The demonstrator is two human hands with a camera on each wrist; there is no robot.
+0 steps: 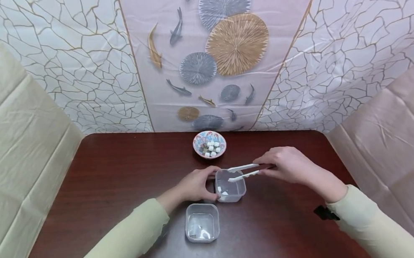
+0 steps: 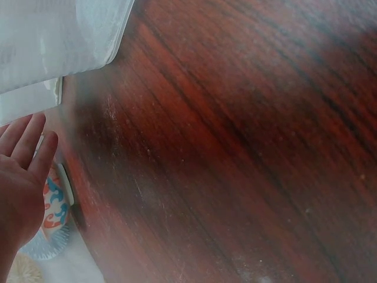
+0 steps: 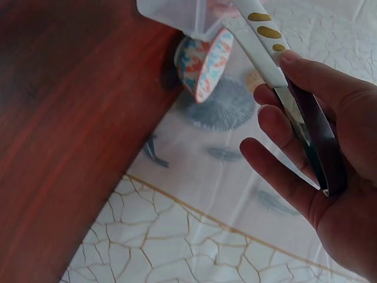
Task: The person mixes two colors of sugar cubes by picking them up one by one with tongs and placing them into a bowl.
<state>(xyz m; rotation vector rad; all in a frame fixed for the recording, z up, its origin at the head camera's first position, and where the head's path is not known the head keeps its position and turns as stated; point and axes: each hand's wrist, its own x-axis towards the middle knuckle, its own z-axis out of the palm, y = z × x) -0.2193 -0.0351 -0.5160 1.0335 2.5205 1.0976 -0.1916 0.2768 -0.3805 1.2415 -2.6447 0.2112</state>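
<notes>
In the head view, my left hand (image 1: 195, 185) holds the left side of a clear square plastic container (image 1: 232, 199), with the thumb at its near corner and fingertips at the far one. A few small white pieces (image 1: 225, 193) lie inside on the left. My right hand (image 1: 288, 164) grips a pair of tongs (image 1: 244, 167) by dark handles. Their white tips stand apart over this container, with nothing visible between them. The right wrist view shows the thumb pressing one arm of the tongs (image 3: 321, 135) against the fingers.
A second clear container (image 1: 203, 239) stands nearer me, to the left of the first. Behind both sits a patterned bowl (image 1: 197, 149) with several white and brownish cubes (image 1: 211, 148). Patterned cloth (image 1: 204, 100) hangs at the far edge of the dark wooden table (image 1: 127, 166).
</notes>
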